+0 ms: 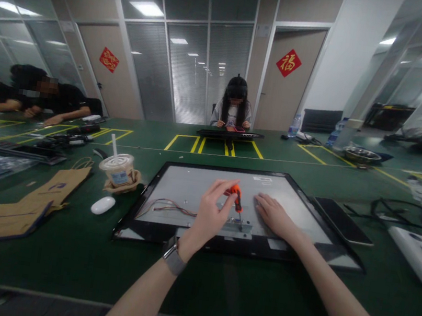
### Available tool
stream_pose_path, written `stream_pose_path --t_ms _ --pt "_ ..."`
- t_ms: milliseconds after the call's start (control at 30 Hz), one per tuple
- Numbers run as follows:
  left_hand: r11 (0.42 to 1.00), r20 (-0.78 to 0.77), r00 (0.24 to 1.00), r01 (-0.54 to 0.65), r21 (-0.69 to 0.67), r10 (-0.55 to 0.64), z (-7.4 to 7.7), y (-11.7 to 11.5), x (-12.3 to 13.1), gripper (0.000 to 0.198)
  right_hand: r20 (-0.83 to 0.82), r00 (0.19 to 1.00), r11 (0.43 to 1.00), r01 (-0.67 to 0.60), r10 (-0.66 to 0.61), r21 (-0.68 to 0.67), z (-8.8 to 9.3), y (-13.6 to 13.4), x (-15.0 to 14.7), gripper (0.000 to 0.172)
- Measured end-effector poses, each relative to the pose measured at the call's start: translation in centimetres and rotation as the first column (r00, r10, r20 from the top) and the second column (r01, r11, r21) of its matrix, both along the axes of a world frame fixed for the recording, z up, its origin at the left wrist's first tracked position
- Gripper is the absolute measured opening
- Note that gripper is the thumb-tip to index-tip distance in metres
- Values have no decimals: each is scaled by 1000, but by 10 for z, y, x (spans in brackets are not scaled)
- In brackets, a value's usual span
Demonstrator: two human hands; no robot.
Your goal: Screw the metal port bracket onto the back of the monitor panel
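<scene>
My left hand (217,204), with a watch on its wrist, grips the orange and black handle of a screwdriver (239,204). The screwdriver leans slightly, its tip down at a small metal bracket (242,228) near the panel's front edge; whether it sits in a screw I cannot tell. My right hand (274,216) rests with fingers stretched out on the silver back of a black-framed display panel (187,182). A thin bundle of wires (175,209) runs along the panel to the left of my left hand.
Left of the panel are a white mouse-shaped case (103,205), a drink cup (117,169) with a straw and a flat paper bag (35,205). On the right lie a dark phone-like slab (342,221), cables and a white device (420,258). People sit across the table.
</scene>
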State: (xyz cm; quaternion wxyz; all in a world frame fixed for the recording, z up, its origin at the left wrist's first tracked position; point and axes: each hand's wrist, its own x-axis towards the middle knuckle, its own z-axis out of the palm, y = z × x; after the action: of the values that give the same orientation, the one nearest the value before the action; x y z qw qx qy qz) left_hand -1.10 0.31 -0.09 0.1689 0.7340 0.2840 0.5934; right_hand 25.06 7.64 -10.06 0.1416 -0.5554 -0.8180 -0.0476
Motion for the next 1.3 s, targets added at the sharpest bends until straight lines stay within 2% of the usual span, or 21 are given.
stream_pose_path --t_ms 433,700,933,1300 --pt "1000 25 999 -20 4 19 3 -2 0 25 -13 1000 1000 -18 19 12 -1 0 1 47" --pt "1000 43 999 12 -5 -12 4 -3 -1 23 -14 1000 1000 -12 12 2 -1 0 1 48" --pt "999 -2 1000 21 -39 -21 6 -4 -2 26 -24 1000 1000 -17 17 19 -1 1 1 46" --pt "997 8 1000 20 -78 -20 6 -5 -2 29 -5 1000 1000 -6 6 7 -1 0 1 48"
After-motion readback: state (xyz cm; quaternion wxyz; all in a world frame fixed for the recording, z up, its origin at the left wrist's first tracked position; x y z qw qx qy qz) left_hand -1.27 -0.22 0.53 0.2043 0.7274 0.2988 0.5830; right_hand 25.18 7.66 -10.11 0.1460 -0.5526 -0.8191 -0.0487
